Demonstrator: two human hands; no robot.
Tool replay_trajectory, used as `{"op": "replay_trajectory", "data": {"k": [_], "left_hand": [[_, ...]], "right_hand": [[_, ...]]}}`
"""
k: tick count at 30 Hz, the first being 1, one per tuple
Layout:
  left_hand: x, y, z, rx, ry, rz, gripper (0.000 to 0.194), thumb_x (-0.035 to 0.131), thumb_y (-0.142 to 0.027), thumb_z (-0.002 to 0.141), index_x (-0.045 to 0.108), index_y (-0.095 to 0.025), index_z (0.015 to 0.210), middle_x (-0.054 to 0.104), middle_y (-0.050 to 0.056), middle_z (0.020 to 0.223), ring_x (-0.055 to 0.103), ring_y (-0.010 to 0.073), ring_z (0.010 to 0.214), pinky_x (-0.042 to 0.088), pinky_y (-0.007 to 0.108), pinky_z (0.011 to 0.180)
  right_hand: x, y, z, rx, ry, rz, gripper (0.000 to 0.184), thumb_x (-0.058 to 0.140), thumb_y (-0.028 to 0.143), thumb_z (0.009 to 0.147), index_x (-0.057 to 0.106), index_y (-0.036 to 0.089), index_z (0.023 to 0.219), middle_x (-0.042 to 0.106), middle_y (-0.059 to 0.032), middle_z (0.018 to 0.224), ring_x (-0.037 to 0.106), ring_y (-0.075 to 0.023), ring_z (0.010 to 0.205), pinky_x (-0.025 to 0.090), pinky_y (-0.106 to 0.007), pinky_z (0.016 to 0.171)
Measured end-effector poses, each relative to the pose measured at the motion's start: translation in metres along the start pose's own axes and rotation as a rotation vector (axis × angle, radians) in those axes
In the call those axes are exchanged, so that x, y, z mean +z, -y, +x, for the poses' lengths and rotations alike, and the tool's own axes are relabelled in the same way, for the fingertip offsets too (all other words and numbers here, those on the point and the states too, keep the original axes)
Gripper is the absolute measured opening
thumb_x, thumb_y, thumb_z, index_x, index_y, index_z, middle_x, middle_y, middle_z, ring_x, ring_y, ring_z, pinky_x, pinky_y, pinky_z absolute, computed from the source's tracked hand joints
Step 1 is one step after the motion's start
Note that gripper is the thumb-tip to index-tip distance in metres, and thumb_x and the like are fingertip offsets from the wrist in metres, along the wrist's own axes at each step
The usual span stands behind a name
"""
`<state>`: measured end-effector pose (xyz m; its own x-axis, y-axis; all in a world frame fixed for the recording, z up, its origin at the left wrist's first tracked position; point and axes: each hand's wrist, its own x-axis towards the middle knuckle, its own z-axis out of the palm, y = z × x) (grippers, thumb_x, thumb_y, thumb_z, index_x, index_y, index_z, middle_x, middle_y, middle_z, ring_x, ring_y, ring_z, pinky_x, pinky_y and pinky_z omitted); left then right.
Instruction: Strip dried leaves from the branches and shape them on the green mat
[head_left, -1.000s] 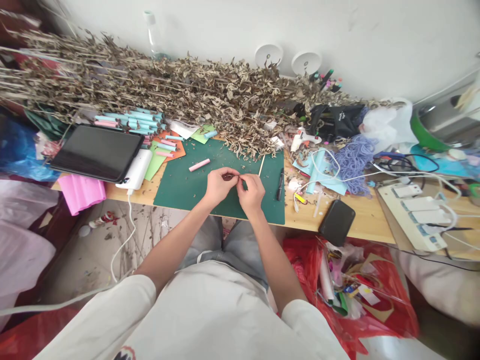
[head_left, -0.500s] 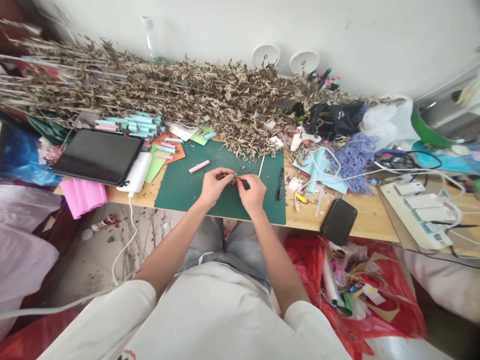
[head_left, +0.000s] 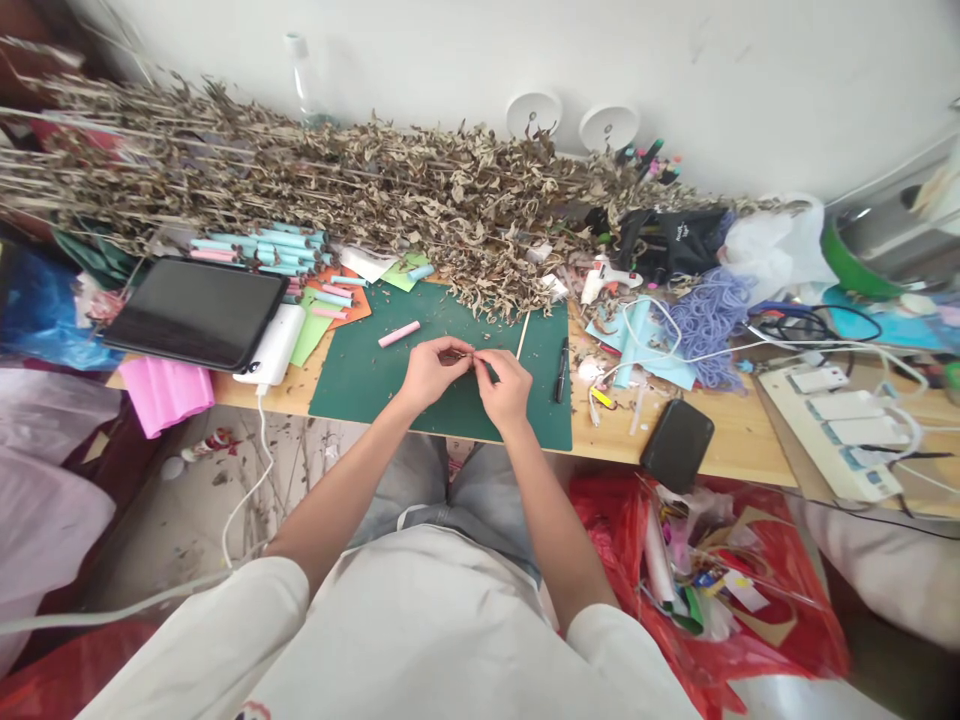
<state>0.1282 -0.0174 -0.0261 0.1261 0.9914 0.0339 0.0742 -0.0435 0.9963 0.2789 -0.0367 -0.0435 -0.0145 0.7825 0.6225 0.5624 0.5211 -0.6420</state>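
Note:
Both my hands meet over the green cutting mat (head_left: 375, 375) at the desk's near edge. My left hand (head_left: 429, 371) and my right hand (head_left: 504, 385) are closed in pinches on a small brownish dried bit (head_left: 463, 357) held between their fingertips. A pink paper roll (head_left: 398, 332) lies on the mat just left of my left hand. A thin wooden stick (head_left: 523, 335) lies on the mat beyond my right hand. A black pen (head_left: 560, 368) rests at the mat's right edge.
A long heap of dried leafy branches (head_left: 315, 180) fills the back of the desk. A black tablet (head_left: 193, 311), a white power bank (head_left: 274, 343) and rolled blue and pink papers (head_left: 262, 245) lie left. A glue gun (head_left: 604, 275), purple cord (head_left: 705, 315), black phone (head_left: 675, 443) and power strip (head_left: 840, 430) lie right.
My hands have stayed together over the mat, with the fingers working slightly on the small dried bit. Nothing else has moved.

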Motion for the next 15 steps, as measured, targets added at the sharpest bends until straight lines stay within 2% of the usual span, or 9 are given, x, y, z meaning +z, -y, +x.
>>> {"op": "replay_trajectory", "data": {"k": [6, 11, 15], "left_hand": [[-0.002, -0.004, 0.003, 0.022, 0.017, 0.190, 0.013, 0.069, -0.022, 0.071, 0.072, -0.014, 0.081, 0.073, 0.003, 0.077, 0.065, 0.0134, 0.067, 0.050, 0.024, 0.064], [0.009, -0.011, 0.000, 0.046, -0.066, 0.310, 0.009, 0.067, -0.015, 0.068, 0.070, -0.015, 0.076, 0.071, 0.001, 0.071, 0.062, 0.0120, 0.063, 0.047, 0.023, 0.061], [0.010, -0.011, -0.003, 0.065, -0.149, 0.256, 0.006, 0.065, -0.015, 0.071, 0.069, -0.015, 0.076, 0.071, 0.002, 0.075, 0.063, 0.0122, 0.066, 0.050, 0.024, 0.066]], "right_hand": [[0.003, 0.001, -0.002, -0.008, 0.027, -0.034, 0.015, 0.051, 0.017, 0.093, 0.066, 0.021, 0.093, 0.071, -0.0066, 0.090, 0.065, -0.0188, 0.085, 0.055, -0.033, 0.079], [0.005, -0.002, -0.005, -0.036, -0.038, -0.130, 0.013, 0.050, 0.016, 0.092, 0.062, 0.020, 0.093, 0.069, -0.0079, 0.088, 0.062, -0.0207, 0.085, 0.053, -0.035, 0.078], [0.004, -0.004, -0.005, 0.006, -0.062, -0.196, 0.013, 0.050, 0.017, 0.093, 0.062, 0.020, 0.092, 0.068, -0.0077, 0.088, 0.061, -0.0211, 0.086, 0.052, -0.035, 0.079]]}}
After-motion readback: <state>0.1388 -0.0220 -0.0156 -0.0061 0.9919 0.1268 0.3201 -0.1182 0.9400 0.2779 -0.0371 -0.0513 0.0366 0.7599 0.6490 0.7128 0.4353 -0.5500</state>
